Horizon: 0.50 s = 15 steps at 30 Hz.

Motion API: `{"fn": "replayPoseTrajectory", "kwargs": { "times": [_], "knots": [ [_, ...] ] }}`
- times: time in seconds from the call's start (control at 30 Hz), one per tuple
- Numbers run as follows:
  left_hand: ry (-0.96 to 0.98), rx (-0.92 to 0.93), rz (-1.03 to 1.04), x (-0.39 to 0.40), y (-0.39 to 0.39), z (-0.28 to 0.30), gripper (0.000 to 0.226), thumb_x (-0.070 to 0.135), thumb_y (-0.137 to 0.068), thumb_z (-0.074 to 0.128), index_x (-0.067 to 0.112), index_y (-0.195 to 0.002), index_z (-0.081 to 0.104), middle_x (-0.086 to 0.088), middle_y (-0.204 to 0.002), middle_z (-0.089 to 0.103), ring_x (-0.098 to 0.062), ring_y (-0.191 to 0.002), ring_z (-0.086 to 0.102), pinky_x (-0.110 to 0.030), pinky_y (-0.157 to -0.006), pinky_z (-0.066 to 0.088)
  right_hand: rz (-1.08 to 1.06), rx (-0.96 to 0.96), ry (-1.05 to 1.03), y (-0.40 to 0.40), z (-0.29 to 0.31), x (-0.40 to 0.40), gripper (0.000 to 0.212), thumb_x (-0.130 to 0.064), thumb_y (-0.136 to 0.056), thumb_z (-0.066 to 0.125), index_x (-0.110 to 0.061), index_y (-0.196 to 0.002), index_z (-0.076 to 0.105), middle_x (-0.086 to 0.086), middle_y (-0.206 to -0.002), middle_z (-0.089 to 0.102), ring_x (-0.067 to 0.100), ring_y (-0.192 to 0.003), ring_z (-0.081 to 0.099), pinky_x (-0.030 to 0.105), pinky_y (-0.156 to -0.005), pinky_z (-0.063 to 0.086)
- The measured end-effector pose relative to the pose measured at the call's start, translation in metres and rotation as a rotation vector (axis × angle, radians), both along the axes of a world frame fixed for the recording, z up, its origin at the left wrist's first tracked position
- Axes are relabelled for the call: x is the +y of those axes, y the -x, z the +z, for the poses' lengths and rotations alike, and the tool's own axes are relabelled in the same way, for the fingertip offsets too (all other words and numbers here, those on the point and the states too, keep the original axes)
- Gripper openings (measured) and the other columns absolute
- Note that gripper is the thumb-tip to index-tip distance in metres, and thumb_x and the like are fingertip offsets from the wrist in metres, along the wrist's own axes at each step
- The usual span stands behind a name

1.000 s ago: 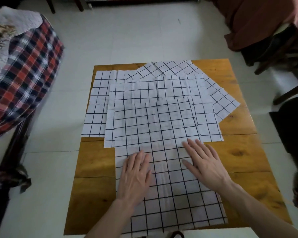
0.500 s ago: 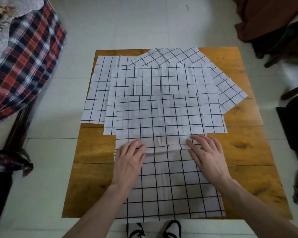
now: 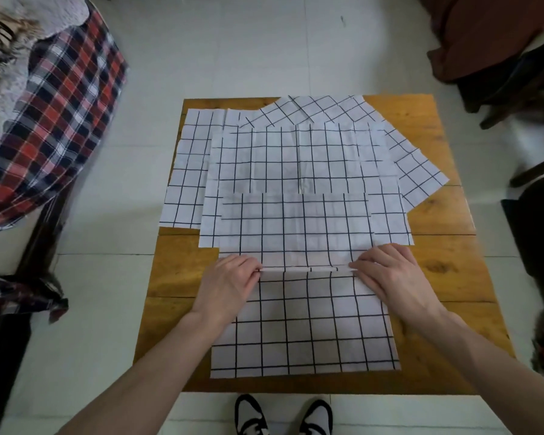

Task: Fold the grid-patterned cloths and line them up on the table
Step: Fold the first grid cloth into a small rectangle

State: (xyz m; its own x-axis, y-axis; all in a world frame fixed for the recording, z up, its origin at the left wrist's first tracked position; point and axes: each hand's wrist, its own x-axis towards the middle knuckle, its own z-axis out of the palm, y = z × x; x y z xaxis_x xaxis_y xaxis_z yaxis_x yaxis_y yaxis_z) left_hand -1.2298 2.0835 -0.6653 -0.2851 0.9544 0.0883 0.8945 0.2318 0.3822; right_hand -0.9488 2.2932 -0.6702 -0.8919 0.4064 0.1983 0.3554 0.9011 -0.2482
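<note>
**tilefloor_tom:** ok so where's the cloth at right now?

**gridfan:** The nearest grid-patterned cloth (image 3: 305, 328) lies flat on the wooden table (image 3: 434, 252), its near edge close to the table's front edge. There's a raised crease (image 3: 305, 269) running across it between the two hands. The left hand (image 3: 230, 285) has its fingertips curled in, pinching the left end of that crease. The right hand (image 3: 390, 277) does the same on the right end, fingers bent onto the fabric, gripping it. The part of the cloth beyond the crease looks paler, grid lines fainter, and it overlaps the cloths behind.

**tilefloor_tom:** how many others back there?

**gridfan:** At least three that I can make out, all unfolded and overlapping. A wide one (image 3: 296, 158) sits right behind the near cloth, one (image 3: 186, 171) pokes out on the left, and a tilted one (image 3: 418, 171) sticks out at the far right with a corner pointing toward the table's right side. Can't tell if there's more underneath.

**tilefloor_tom:** anything else around?

**gridfan:** Red, navy and white plaid fabric (image 3: 60, 105) draped over furniture on the left, white tile floor (image 3: 233, 51), dark chairs (image 3: 500, 73) on the right, and a pair of black-and-white shoes (image 3: 283, 416) just below the table's front edge.
</note>
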Motion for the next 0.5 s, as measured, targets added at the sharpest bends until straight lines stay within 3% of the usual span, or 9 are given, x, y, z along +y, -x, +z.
{"fn": "replayPoseTrajectory", "kwargs": {
  "times": [0.27,0.5],
  "knots": [
    [-0.115,0.114,-0.028,0.057,0.032,0.07,0.024,0.008,-0.083,0.082,0.015,-0.097,0.064,0.001,-0.087,0.068,-0.017,-0.075,0.067,-0.035,-0.071,0.061,-0.048,0.061,-0.064,0.04,0.074,0.045,0.011,-0.027,-0.098,0.067,-0.021,-0.101,0.076,-0.005,-0.099,0.069,0.024,-0.09,0.062,0.04,-0.09,0.043],
    [-0.337,0.246,-0.009,0.07,0.04,0.106,0.028,-0.001,-0.079,0.081,0.006,-0.099,0.064,-0.01,-0.094,0.067,-0.027,-0.082,0.067,-0.038,-0.077,0.058,-0.156,0.231,-0.263,0.044,0.112,0.049,0.019,-0.023,-0.102,0.065,-0.016,-0.112,0.079,0.001,-0.106,0.073,0.03,-0.094,0.064,0.046,-0.091,0.044]
  ]
}}
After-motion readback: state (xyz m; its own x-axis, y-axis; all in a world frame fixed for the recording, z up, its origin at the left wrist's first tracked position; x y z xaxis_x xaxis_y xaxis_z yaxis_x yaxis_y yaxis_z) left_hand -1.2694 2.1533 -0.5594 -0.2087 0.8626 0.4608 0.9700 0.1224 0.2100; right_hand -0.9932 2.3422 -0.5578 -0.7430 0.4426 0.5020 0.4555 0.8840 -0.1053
